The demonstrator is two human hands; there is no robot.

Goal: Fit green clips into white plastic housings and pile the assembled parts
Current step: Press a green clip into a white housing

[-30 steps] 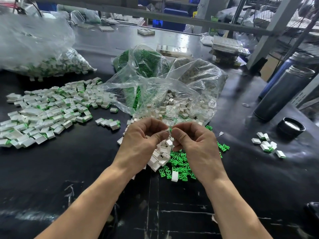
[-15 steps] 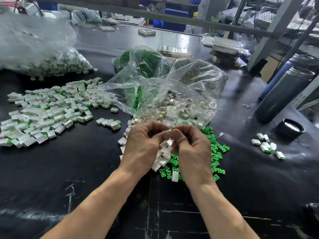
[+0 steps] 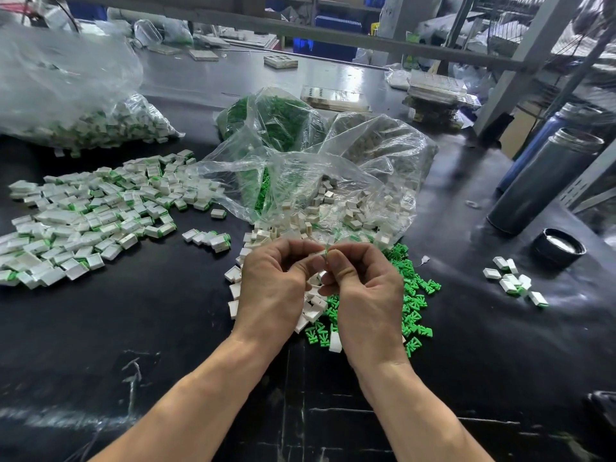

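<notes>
My left hand [image 3: 273, 288] and my right hand [image 3: 363, 295] meet fingertip to fingertip above the middle of the black table. Between them they pinch a small white housing [image 3: 319, 255] with a sliver of green clip [image 3: 327, 252] showing at its end; most of the part is hidden by my fingers. Beneath my hands lie loose white housings [image 3: 313, 305] and a scatter of green clips [image 3: 413, 295]. A wide pile of assembled parts [image 3: 90, 215] spreads over the left side of the table.
An open clear bag of white housings [image 3: 350, 201] lies behind my hands, a bag of green clips [image 3: 273, 128] beyond it, a big bag of assembled parts [image 3: 76, 105] far left. At right stand a grey flask [image 3: 546, 181], its black lid [image 3: 558, 248] and several assembled parts [image 3: 513, 281].
Both hands stayed joined on the same part and drew slightly towards me, uncovering more green clips on the right. The fingers shifted a little around the part.
</notes>
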